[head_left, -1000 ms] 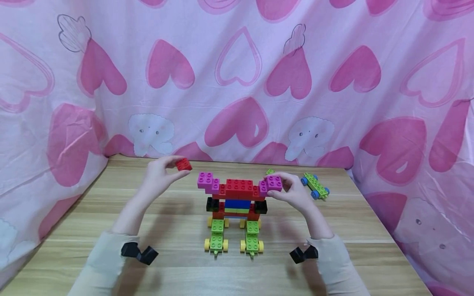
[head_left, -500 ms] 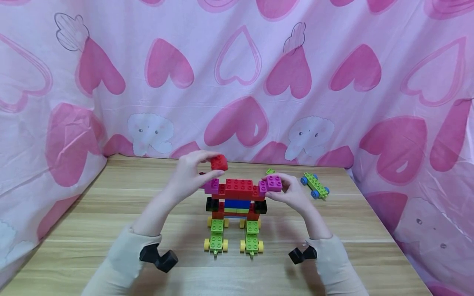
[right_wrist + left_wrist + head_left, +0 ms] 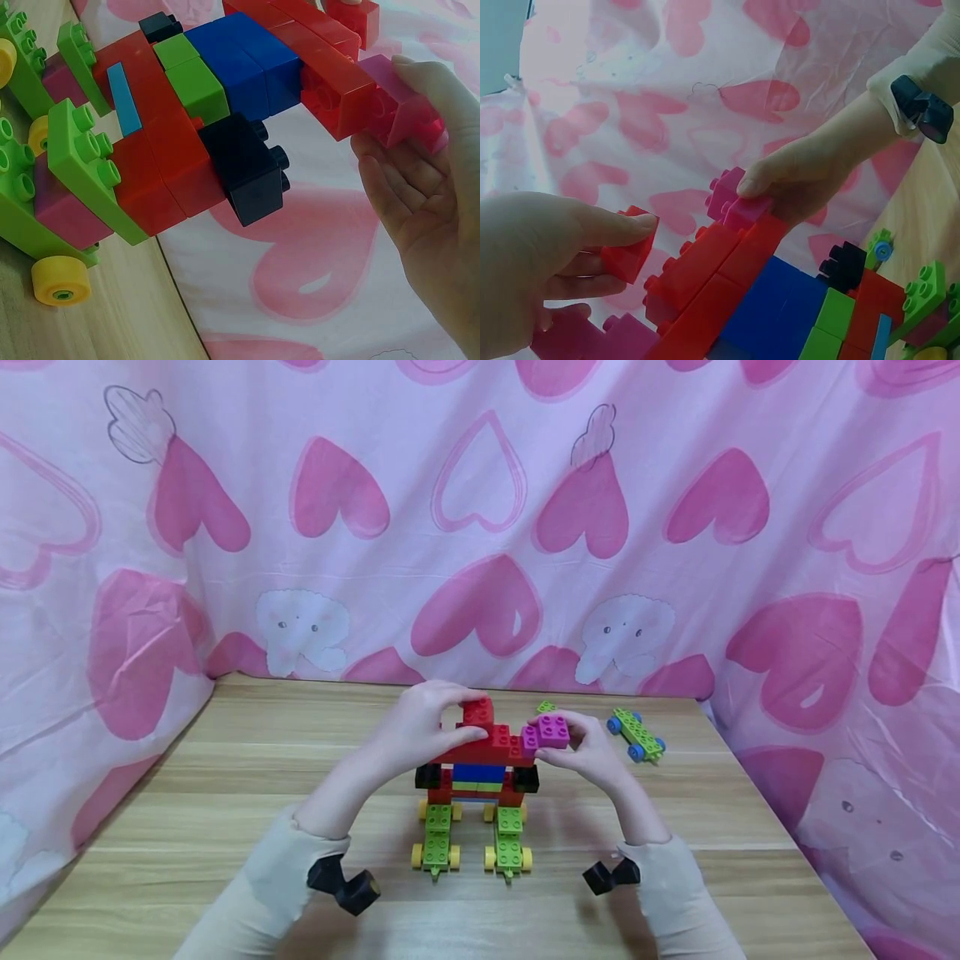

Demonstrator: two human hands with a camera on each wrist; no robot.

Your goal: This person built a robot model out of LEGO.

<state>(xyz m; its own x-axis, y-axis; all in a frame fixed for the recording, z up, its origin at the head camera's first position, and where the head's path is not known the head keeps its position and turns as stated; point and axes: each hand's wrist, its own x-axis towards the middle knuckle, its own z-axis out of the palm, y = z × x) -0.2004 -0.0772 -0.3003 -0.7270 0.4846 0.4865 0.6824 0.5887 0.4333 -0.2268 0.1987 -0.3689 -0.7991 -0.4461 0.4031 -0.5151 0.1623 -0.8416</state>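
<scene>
A figure of toy building blocks stands upright, with a red top row, blue middle bricks (image 3: 478, 773), black side bricks (image 3: 244, 169) and green wheeled feet (image 3: 437, 852). My left hand (image 3: 427, 727) pinches a small red brick (image 3: 630, 253) between thumb and fingers. That brick is over the figure's top, with a small gap to the red row (image 3: 697, 274) in the left wrist view. With thumb and fingers, my right hand (image 3: 588, 745) grips the magenta bricks (image 3: 552, 732) at the figure's right end. The left hand covers the magenta bricks (image 3: 592, 339) on the other side in the head view.
Behind the right hand, a green wheeled base (image 3: 636, 735) with blue wheels lies on the wooden table (image 3: 187, 810). A small green piece (image 3: 547, 707) is near it, partly hidden. A pink heart-patterned cloth (image 3: 480, 510) hangs along the back and sides.
My left hand has moved right with the red brick, from beside the figure to over its red top, coming lower at the end. The right hand stays on the magenta bricks.
</scene>
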